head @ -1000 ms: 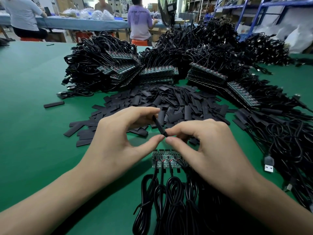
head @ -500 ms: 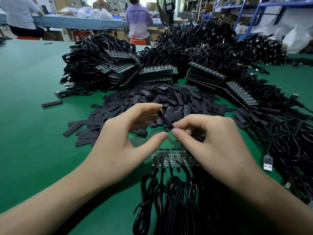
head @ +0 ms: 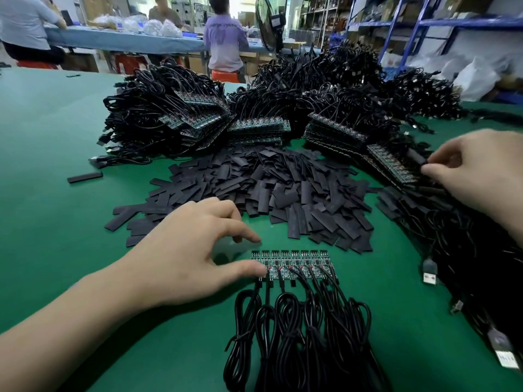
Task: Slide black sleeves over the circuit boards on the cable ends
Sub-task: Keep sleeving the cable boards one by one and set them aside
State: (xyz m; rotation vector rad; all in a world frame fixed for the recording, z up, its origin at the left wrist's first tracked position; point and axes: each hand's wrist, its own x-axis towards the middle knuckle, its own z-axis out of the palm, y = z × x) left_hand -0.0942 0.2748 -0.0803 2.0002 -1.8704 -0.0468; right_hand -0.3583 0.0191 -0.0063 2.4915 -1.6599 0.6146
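Pinning the left edge of the circuit boards (head: 291, 264) with its thumb, the left hand (head: 192, 250) lay otherwise relaxed and gripped nothing, likely steadying the strip near the heap of black sleeves (head: 283, 193) just beyond. The right hand (head: 481, 171) sat well off at the cable pile (head: 467, 250) on the right, fingers curled, apparently pinching a sleeved end (head: 417, 157) to set among finished ones. No writing was legible, even on the USB plug (head: 430, 274).

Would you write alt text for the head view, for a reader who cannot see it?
The left hand touches a strip of circuit boards on a green table. The right hand reaches into cables at right; loose black sleeves lie heaped behind.
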